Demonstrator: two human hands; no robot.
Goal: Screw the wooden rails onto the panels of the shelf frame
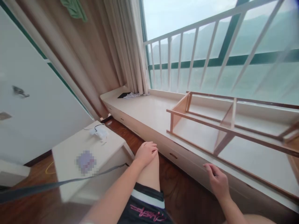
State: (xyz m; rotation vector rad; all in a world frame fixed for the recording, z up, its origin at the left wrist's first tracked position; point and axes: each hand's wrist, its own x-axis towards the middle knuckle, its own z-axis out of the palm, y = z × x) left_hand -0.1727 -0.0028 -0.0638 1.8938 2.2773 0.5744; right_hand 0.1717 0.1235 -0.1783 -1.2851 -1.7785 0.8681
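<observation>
My left hand (147, 153) lies flat over my bent knee, its fingers stretched out and holding nothing. To the right, my right hand (217, 180) hovers in front of the cream window bench (151, 109), fingers loosely curled in, and I see nothing in them. Nearest to it is a brown wooden shelf frame (224, 127), lying on its side along the bench top with open bays and cross panels. My right hand appears apart from the frame.
A white side table (109, 155) stands at left, with a crumpled white plastic bag (100, 133) and a dark cable. A grey strap (70, 180) runs across the lower left. White railings (179, 59) guard the window behind the bench. Beige curtains (123, 46) hang at the corner.
</observation>
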